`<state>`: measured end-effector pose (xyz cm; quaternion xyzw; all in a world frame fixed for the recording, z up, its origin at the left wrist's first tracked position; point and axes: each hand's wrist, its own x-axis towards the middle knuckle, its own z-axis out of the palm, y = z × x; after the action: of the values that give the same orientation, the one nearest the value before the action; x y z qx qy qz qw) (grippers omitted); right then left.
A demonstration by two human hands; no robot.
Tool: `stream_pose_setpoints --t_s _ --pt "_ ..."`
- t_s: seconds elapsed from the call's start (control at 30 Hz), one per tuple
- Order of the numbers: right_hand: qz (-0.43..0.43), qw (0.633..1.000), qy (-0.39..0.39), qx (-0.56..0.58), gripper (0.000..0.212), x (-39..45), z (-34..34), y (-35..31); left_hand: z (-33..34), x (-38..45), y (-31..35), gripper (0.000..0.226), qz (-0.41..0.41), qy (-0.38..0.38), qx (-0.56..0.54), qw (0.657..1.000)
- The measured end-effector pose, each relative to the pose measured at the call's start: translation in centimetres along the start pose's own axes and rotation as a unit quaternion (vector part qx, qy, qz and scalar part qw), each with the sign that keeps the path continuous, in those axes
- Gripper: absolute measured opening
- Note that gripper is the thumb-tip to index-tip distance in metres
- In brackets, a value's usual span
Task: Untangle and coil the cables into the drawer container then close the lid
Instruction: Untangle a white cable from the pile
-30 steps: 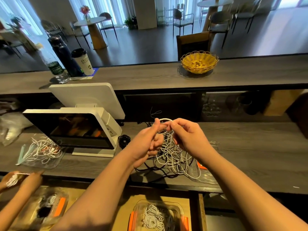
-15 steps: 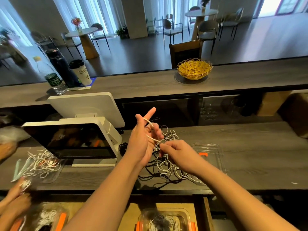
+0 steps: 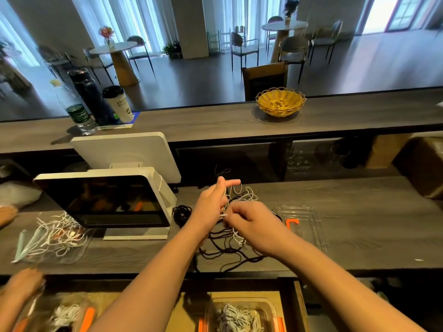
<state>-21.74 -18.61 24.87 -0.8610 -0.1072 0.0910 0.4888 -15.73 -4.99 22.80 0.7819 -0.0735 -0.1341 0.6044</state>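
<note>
A tangle of white cables [image 3: 243, 196] and black cables [image 3: 225, 252] lies on the grey counter [image 3: 359, 224]. My left hand [image 3: 212, 203] is raised over the tangle with two fingers stretched out and a white cable looped round them. My right hand [image 3: 251, 224] sits just right of it, fingers curled, pinching a white cable end. The clear lid [image 3: 304, 221] with an orange clasp lies to the right of my hands. In the open drawer below, a clear container [image 3: 242, 315] with orange clips holds coiled white cable.
A white point-of-sale screen [image 3: 105, 202] stands left of my hands. A coiled black cable [image 3: 182, 213] lies beside its base. Another person's hands [image 3: 22, 282] work at the lower left near a second cable pile [image 3: 60, 238] and container [image 3: 64, 315]. A yellow basket [image 3: 280, 104] sits on the upper counter.
My hands have come down from chest height toward the pile. The left hand went from pinching the cable to holding two fingers out with cable looped on them; the right moved down and right.
</note>
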Motion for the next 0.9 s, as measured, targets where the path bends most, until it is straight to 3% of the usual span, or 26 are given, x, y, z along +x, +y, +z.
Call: stream_pose_setpoints --t_s 0.13,0.33,0.43,0.6,0.67,0.8,0.9 --pt "-0.041 0.998 0.05 -0.02 0.014 0.4 -0.5 -0.1 -0.4 -1.1 0.3 0.05 -0.084 -0.059 0.055 0.993" --pt "-0.044 0.98 0.14 -0.137 0.009 1.0 -0.5 0.4 -1.7 -1.9 0.1 0.066 -0.204 -0.152 -0.022 0.967" --pt "-0.026 0.972 0.175 -0.152 0.015 0.9 -0.6 0.9 -1.9 -2.3 0.2 0.077 -0.191 -0.221 0.0 0.956" --pt "-0.017 0.969 0.191 -0.152 0.021 0.6 -1.2 1.0 -2.3 -2.9 0.4 0.048 -0.131 -0.3 0.136 0.935" --pt "-0.014 0.962 0.233 -0.139 0.022 0.4 -2.0 1.4 -2.6 -3.0 0.2 0.049 -0.114 -0.324 0.146 0.928" --pt "0.013 0.959 0.249 -0.133 0.025 0.0 -3.4 2.3 -2.8 -2.8 -0.4 0.055 -0.102 -0.322 0.135 0.932" --pt "0.016 0.959 0.251 -0.128 0.025 -0.4 -3.3 2.8 -2.4 -2.8 -0.7 0.05 -0.101 -0.299 0.066 0.947"
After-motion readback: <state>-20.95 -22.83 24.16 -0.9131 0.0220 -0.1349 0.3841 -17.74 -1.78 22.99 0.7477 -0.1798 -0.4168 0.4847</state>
